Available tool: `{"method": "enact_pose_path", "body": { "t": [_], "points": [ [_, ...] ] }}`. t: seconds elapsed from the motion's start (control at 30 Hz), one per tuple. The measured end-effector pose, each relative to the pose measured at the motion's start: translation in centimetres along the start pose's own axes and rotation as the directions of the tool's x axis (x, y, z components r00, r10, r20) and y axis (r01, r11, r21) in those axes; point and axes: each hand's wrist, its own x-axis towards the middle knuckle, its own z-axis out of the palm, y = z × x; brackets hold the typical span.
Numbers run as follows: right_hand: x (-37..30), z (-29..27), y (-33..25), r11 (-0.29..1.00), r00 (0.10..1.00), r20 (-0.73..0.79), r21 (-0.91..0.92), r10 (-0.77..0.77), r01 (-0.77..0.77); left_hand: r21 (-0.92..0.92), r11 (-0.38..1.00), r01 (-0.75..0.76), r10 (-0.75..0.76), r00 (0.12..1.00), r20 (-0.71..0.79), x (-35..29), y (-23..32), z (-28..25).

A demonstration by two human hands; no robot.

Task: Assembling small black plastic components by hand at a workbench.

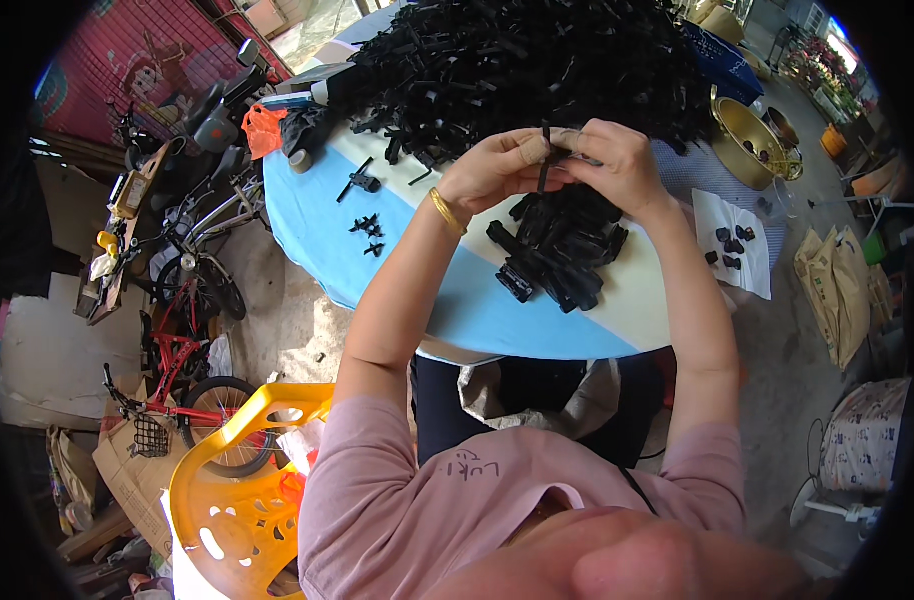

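Above the table, a thin black part is pinched by the fingers of the left hand and right hand, with a small pile maybe done and a big heap likely left.

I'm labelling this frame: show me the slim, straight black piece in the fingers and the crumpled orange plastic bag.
Slim, straight black piece (543,178), head view: its lower part.
Crumpled orange plastic bag (264,131), head view: its middle.

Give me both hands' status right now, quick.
Left hand: closed, pinching a thin black part.
Right hand: fingers curled in at the same part; whether it grips cannot be told.
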Motion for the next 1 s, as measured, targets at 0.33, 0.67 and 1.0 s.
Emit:
{"method": "enact_pose_path", "body": {
  "t": [0.33,0.67,1.0],
  "points": [
    [0.0,-0.6,-0.9,0.996,0.997,0.079,0.092,0.009,-0.016,0.019,0.997,-0.075,0.075,0.997,-0.004,0.1,0.2,0.6],
    [-0.6,0.5,-0.8,0.597,0.831,0.257,0.595,0.493,-0.538,0.435,0.86,-0.265,0.387,0.895,-0.22,0.0,-0.7,2.5],
    [-0.4,0.5,-1.6,0.504,0.775,0.295,0.621,0.559,-0.6,0.598,0.753,-0.274,0.512,0.816,-0.27,0.1,-1.4,3.4]
  ]
}}
